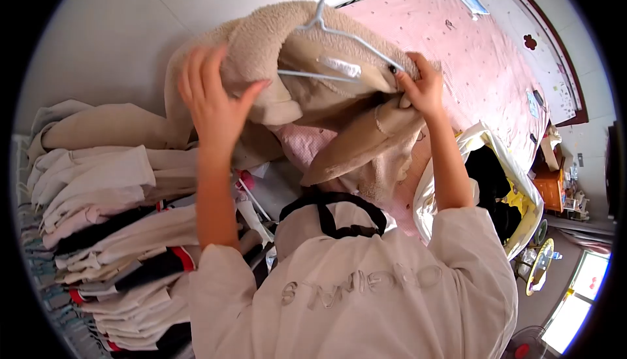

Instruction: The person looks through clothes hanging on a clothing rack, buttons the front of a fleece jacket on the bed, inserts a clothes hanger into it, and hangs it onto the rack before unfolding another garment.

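A beige fleece-lined coat hangs in front of me on a grey hanger, its hook pointing up. A white label shows inside the collar. My right hand is closed on the coat's right shoulder edge, beside the hanger's end. At the coat's other shoulder, my left hand has its fingers spread and thumb apart, slightly blurred. It is in front of the fleece; whether it touches the cloth I cannot tell. The coat's lower part falls in folds between my arms.
Many garments hang in a row on the left. A bed with a pink sheet stands at the back right. A white and yellow bag holding dark clothing lies near my right arm. A round mirror stands farther right.
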### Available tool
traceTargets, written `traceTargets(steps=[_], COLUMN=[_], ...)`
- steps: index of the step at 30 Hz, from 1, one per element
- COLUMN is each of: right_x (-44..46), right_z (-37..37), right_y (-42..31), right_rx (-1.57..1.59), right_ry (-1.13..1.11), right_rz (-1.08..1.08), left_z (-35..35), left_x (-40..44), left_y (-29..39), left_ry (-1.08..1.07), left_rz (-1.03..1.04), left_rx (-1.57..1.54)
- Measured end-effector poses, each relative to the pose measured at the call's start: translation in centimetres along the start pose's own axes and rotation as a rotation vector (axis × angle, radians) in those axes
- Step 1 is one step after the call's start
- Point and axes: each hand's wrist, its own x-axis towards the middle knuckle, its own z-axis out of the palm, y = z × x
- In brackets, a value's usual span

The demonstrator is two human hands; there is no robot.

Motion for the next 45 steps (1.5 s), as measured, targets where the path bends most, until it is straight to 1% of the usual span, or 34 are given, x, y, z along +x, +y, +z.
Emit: traceTargets(steps=[1,4,5,8,10,11,14,17,19,20,22,23,26,27,30,32,33,35,36,37,38,39,40,42,45], right_x=[0.2,0.3,0.1,-0.5,-0.9,-1.1,-2.8,-6.7,-10.1,-11.0,-11.8,-12.4,-12.0,-11.6,-8.6,-6.5,-5.2,-4.6,-4.6,-5.4,-6.0,-6.6,-6.8,-7.9,-7.8], right_z=[-0.5,-1.3,-1.5,-2.2,-1.9,-2.3,-2.7,-2.6,-0.4,0.1,0.0,0.6,1.2,1.4,0.1,-2.3,-3.6,-6.0,-7.0,-7.9,-8.0,-8.2,-8.8,-8.8,-9.3], right_y=[-0.3,0.1,0.4,0.8,1.9,1.4,2.5,4.5,9.5,9.4,9.8,9.1,8.0,7.9,5.8,3.0,0.2,-3.0,-6.7,-8.1,-10.4,-11.2,-12.3,-14.1,-14.0], right_rx=[0.009,0.009,0.024,-0.026,-0.037,-0.03,-0.148,-0.33,-0.17,-0.088,0.703,0.762,0.705,0.897,1.257,1.244,1.14,0.949,0.846,0.729,0.657,0.452,0.185,0.114,0.032], right_ry=[0.011,0.013,0.002,-0.01,-0.026,-0.159,-0.06,0.287,0.289,0.288,-0.132,-0.116,-0.084,0.038,0.413,0.448,0.523,0.424,0.414,0.304,0.286,0.248,0.176,0.191,0.283], right_rz=[-0.033,-0.081,-0.098,-0.209,-0.252,-0.057,-0.302,-0.151,0.184,0.359,0.92,0.929,0.837,0.919,0.835,0.656,0.619,0.359,0.266,0.146,0.016,-0.145,-0.363,-0.338,-0.352], left_z=[-0.2,1.2,0.9,1.4,2.6,2.6,1.8,1.1,0.6,0.1,-0.4,-0.5,-1.3,-1.7,-2.6,-3.7,-4.3,-5.8,-6.4,-6.9,-7.5,-8.0,-8.6,-9.6,-9.2], left_x=[1.7,2.6,3.0,1.9,-0.9,-1.5,-4.1,-6.0,-6.8,-7.0,-7.3,-7.6,-7.8,-7.8,-7.8,-7.1,-6.6,-5.4,-4.7,-4.2,-3.9,-3.5,-2.9,-1.4,0.3], left_y=[0.4,-0.2,-0.2,-1.0,-1.0,-0.3,2.4,2.8,2.9,3.0,2.8,2.5,2.5,2.5,2.1,3.0,3.7,5.5,5.9,6.1,6.4,6.6,7.0,7.6,8.7], left_ry=[0.032,-0.278,-0.417,-0.608,-0.583,-0.573,-0.521,-0.441,-0.412,-0.414,-0.399,-0.388,-0.395,-0.402,-0.422,-0.449,-0.461,-0.413,-0.385,-0.341,-0.299,-0.255,-0.265,-0.277,-0.39], left_rz=[0.118,0.12,-0.006,-0.197,-0.235,-0.257,-0.374,-0.445,-0.498,-0.526,-0.545,-0.539,-0.554,-0.567,-0.578,-0.584,-0.585,-0.534,-0.506,-0.583,-0.664,-0.743,-0.737,-0.714,-0.735], left_rx=[0.048,-0.062,-0.066,-0.353,-0.385,-0.403,-0.269,-0.362,-0.398,-0.409,-0.422,-0.425,-0.432,-0.433,-0.385,-0.37,-0.363,-0.313,-0.291,-0.389,-0.487,-0.587,-0.65,-0.769,-0.869])
